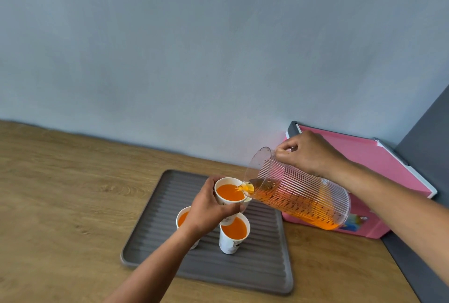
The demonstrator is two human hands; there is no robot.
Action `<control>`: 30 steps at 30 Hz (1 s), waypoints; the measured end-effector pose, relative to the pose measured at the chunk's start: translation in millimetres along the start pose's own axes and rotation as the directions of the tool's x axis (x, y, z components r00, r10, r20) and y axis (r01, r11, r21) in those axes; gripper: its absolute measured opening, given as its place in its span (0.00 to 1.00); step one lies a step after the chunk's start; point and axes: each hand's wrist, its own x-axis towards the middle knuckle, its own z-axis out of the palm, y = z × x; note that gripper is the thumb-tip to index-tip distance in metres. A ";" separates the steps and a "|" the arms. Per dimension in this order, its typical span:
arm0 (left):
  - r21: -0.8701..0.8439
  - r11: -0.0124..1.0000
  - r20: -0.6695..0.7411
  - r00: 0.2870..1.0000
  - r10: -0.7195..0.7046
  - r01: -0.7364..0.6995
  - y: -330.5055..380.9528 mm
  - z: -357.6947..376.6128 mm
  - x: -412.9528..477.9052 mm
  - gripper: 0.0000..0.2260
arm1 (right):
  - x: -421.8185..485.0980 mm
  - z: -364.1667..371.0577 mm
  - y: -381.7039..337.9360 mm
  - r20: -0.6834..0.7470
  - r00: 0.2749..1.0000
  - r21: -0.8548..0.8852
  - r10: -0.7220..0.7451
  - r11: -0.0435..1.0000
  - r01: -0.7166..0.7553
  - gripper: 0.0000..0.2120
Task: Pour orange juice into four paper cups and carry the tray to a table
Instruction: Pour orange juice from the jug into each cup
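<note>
My left hand (209, 208) holds a white paper cup (229, 192) above the grey ribbed tray (262, 264); the cup is nearly full of orange juice. My right hand (308, 152) grips the handle of a clear ribbed pitcher (298, 191), tilted with its spout at the cup's rim, and juice runs into the cup. Two more paper cups with juice stand on the tray: one (234, 234) just below the held cup, another (182, 220) partly hidden behind my left wrist. A pale rim of something shows behind the held cup; I cannot tell what it is.
The tray lies on a wooden counter (60, 193) against a blue-grey wall. A pink box (379, 164) stands at the back right, behind the pitcher. A dark grey surface (418, 266) borders the counter on the right.
</note>
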 end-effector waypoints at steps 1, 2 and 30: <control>0.001 1.000 0.002 1.000 0.000 0.000 0.3 0.0 -0.3 0.34 | 0.0 0.1 -0.3 -0.001 1.000 0.000 0.000 1.000 0.000 0.11; 0.003 1.000 0.003 1.000 -0.001 0.001 0.6 -0.1 -0.6 0.33 | 0.2 0.4 0.1 -0.003 1.000 0.003 -0.001 1.000 0.001 0.11; 0.077 0.997 -0.018 0.999 0.028 -0.027 4.7 -7.3 13.1 0.32 | -11.6 16.8 30.7 -0.106 0.987 0.335 0.117 0.939 -0.076 0.09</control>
